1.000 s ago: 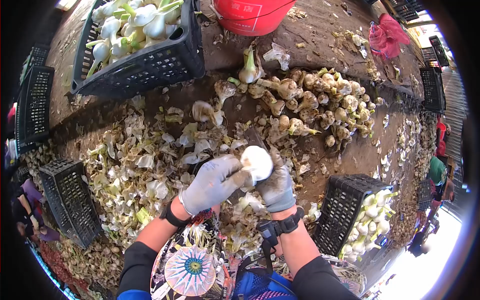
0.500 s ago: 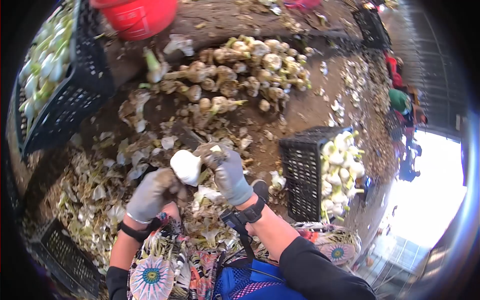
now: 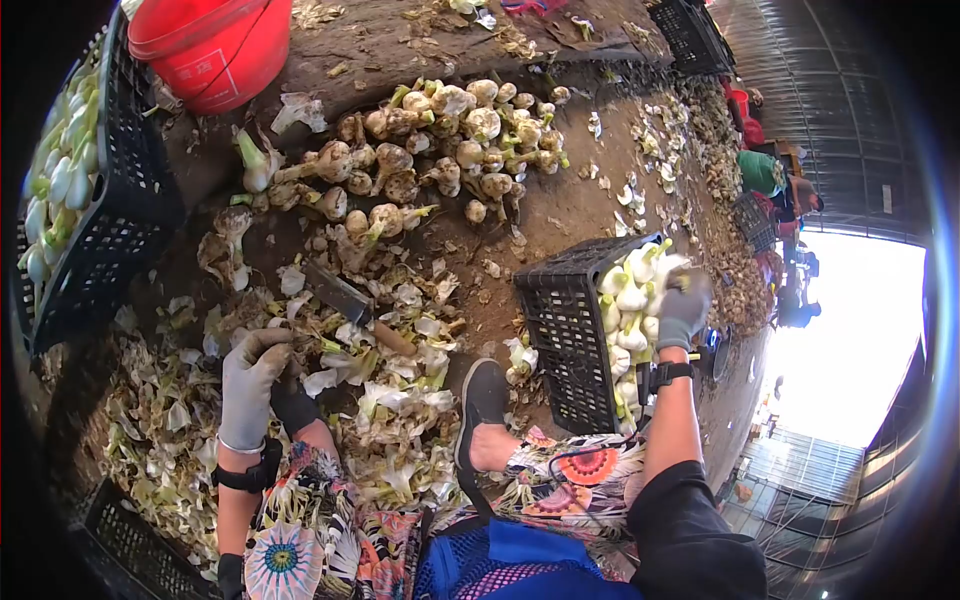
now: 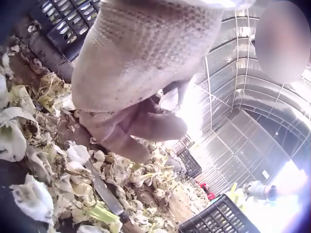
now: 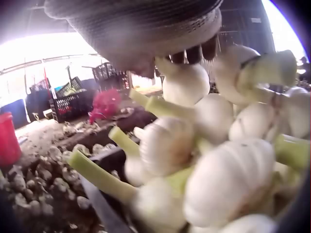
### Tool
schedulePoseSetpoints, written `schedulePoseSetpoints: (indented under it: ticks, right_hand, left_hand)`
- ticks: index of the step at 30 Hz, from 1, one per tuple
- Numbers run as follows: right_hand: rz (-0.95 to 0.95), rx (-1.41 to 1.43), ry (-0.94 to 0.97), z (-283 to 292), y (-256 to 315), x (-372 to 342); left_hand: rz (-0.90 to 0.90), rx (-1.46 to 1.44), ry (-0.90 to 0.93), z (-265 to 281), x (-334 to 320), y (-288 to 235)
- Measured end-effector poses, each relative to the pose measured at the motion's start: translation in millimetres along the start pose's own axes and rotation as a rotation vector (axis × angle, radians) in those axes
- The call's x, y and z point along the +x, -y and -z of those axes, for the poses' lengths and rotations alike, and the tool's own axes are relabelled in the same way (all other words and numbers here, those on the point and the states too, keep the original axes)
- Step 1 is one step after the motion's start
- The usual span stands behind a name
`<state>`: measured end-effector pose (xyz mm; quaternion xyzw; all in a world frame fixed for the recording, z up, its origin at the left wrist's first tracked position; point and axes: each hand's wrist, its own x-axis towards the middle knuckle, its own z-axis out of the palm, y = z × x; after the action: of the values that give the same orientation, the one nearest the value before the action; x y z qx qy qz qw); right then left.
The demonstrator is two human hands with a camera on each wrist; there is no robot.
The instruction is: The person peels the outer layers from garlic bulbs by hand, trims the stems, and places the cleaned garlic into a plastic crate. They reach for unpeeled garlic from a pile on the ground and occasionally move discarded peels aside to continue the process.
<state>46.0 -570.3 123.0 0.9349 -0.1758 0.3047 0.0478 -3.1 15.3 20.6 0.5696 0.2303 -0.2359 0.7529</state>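
My gloved right hand is at the black crate of trimmed garlic bulbs. In the right wrist view its fingers curl over a white garlic bulb with a short green stem, above the other bulbs. My gloved left hand hangs over the heap of peelings, fingers loosely bent, with nothing seen held in the head view. A knife with a wooden handle lies on the peelings right of it, and also shows below the hand in the left wrist view.
Untrimmed, soil-covered garlic lies piled on the ground ahead. A red bucket and another full crate stand at the far left. My shoe is beside the right crate. A person in green is farther off.
The hands have parted: the right hand has moved right with the white garlic bulb to the crate, the left has stayed over the peelings. The head view has swung right.
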Motion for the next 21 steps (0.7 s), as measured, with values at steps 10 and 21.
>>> schedulePoseSetpoints:
  ticks: [10,21]
  right_hand:
    - [-0.134,-0.344,0.377,-16,-34,27]
    - [0.144,0.525,0.475,-10,134,65]
  left_hand:
    - [-0.024,0.065,-0.074,10,9,9]
    - [-0.024,0.035,-0.235,24,18,14]
